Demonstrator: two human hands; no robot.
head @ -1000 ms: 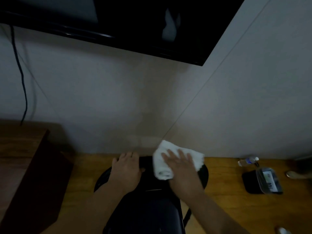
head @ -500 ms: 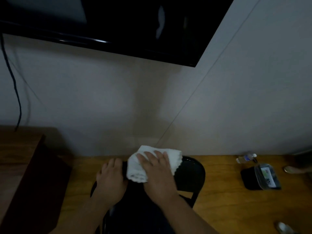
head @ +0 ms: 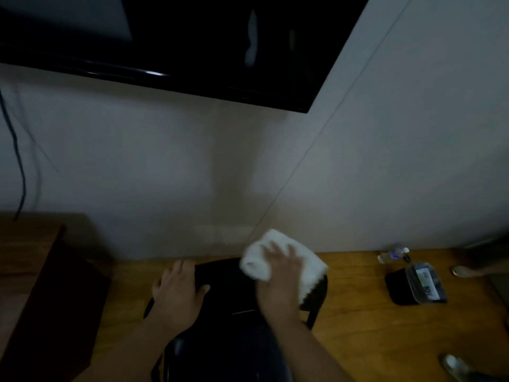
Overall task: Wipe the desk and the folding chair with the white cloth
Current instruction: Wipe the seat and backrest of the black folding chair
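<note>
Two hands on dim folding chair (head: 228, 296), white cloth (head: 283, 260) blurred

- Folding chair (head: 228, 285): top rail partly hidden under white cloth (head: 308, 260); seat cut off below.
- Small bottle (head: 392, 254): label unreadable.
- Television (head: 192, 37): cropped at top edge.

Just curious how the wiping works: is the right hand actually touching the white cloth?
Touching. In the head view the right hand lies spread flat on the white cloth, pressing it against the folding chair back.
</note>
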